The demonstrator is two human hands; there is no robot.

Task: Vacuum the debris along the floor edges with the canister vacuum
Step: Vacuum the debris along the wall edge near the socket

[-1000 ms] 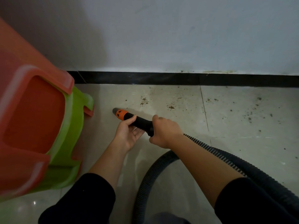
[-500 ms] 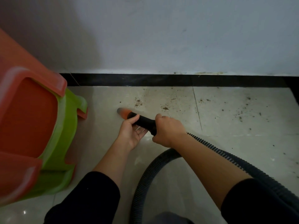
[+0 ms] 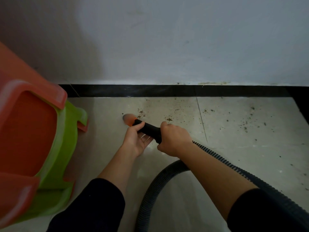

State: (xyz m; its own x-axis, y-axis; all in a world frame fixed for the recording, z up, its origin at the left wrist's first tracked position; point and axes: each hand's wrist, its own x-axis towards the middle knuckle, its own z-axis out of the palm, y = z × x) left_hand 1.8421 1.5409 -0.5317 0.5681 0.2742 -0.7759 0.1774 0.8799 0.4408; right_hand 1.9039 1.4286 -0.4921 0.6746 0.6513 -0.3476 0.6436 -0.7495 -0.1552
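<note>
A black vacuum nozzle (image 3: 148, 128) with an orange tip (image 3: 128, 120) lies low over the beige floor tiles, its blurred tip pointing up-left. My right hand (image 3: 173, 139) grips the nozzle's rear end where the ribbed black hose (image 3: 222, 162) joins. My left hand (image 3: 135, 139) lies palm up under the front of the nozzle, thumb hooked over it. Brown debris (image 3: 168, 118) is scattered just beyond the tip and further right (image 3: 245, 126), near the black baseboard (image 3: 167, 90).
Stacked orange and green plastic stools (image 3: 41, 148) stand at the left, close to the nozzle. The hose loops back (image 3: 150, 195) between my arms. A grey wall (image 3: 167, 39) rises behind the baseboard. A dark edge (image 3: 301, 104) bounds the floor at far right.
The nozzle tip has shifted slightly right and towards the debris, and is blurred now. Both hands keep their hold. The view has shifted, so the stools sit further left.
</note>
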